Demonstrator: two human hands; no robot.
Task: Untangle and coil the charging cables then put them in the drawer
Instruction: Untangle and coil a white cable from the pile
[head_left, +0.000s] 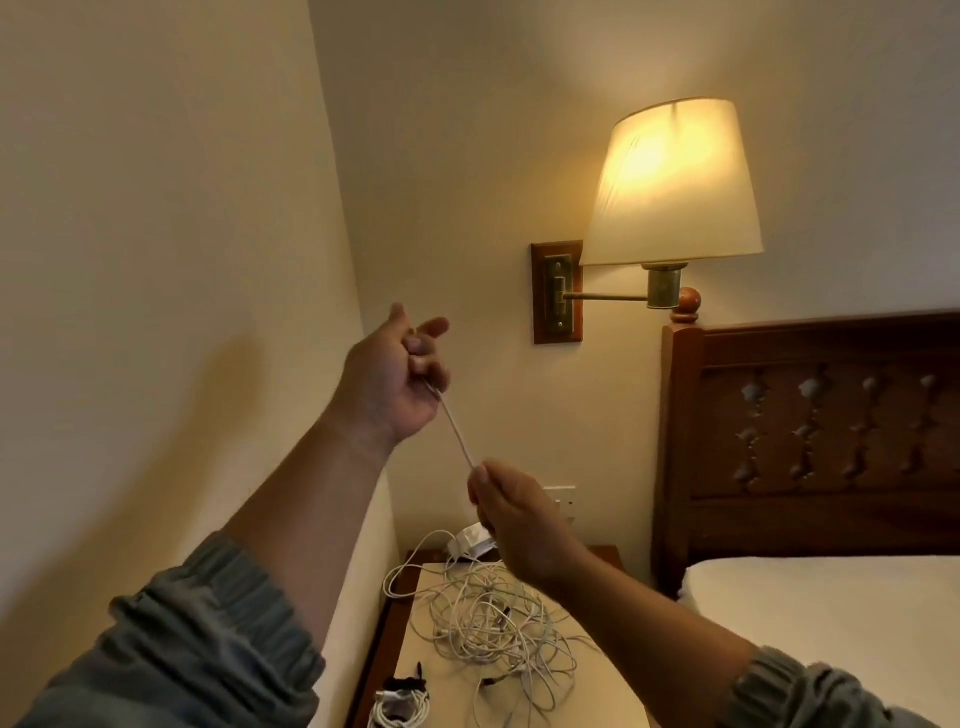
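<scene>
At the lower left of the frame a grey-green sleeve (182, 623) is pushed up the forearm; that arm reaches up toward the corner of the room, and the left hand (395, 374) sits left of centre, raised against the wall; its fingers are curled round one end of a thin white cable (457, 431), which comes out from the underside of the fist. From there the cable runs taut, down and to the right, to the right hand (511, 512) at the centre of the frame, lower than the left; here thumb and fingertips pinch the line.

Below both hands, at the bottom centre, stands a bedside surface (597, 691) with a pale top; on it lies a loose tangle of white cables (493, 623), loops crossing every way, one loop hanging over the left edge; at the near left corner, cut by the frame, a coiled cable (400, 709) lies apart from the tangle. At the back of the surface a white adapter (470, 540) is partly hidden behind the right hand; a wall socket (561, 499) shows just above it.

Further right, a lit wall lamp (675, 182) hangs on a brass arm; under it stands a dark carved headboard (810, 426), and a white bed (831, 623) fills the lower right.
</scene>
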